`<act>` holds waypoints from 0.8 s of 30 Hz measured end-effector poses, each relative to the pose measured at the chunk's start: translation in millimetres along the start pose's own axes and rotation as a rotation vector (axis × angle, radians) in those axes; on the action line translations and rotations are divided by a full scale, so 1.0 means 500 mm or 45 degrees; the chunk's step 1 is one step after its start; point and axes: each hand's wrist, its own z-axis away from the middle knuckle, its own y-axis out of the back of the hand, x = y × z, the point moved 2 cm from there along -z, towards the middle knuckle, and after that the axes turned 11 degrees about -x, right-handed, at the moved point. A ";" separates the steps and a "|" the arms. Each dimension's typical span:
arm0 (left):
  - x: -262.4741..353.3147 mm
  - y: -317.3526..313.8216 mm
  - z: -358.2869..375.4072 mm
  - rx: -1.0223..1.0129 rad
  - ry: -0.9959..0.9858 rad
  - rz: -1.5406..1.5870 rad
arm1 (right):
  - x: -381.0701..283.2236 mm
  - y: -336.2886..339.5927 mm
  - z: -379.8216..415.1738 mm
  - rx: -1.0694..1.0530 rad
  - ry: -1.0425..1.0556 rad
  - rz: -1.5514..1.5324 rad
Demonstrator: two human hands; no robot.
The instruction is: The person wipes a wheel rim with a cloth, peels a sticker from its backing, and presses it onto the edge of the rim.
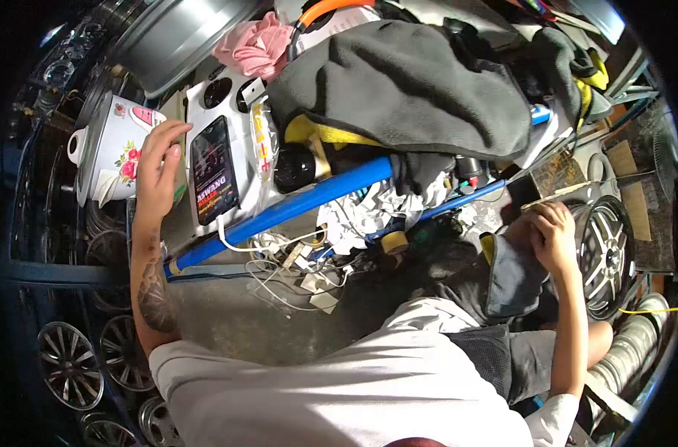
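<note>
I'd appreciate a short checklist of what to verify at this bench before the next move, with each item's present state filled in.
1. Left hand free of objects: ok, nothing visible in it.
2. Phone screen lit: ok.
3. White cable clear of the blue pole: not ok, it crosses it.
4. Right hand gripping the thin strip: cannot tell.
5. Gray cloth laid flat: not ok, rumpled.
</note>
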 end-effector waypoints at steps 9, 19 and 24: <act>0.023 -0.022 -0.041 -0.242 0.337 -0.051 | 0.050 0.020 0.076 -0.082 -0.080 -0.133; 0.099 0.060 -0.046 -0.051 0.310 0.441 | 0.064 0.032 0.121 -0.151 -0.044 -0.229; 0.201 0.105 -0.056 0.171 0.213 0.583 | 0.069 0.038 0.134 -0.104 -0.009 -0.292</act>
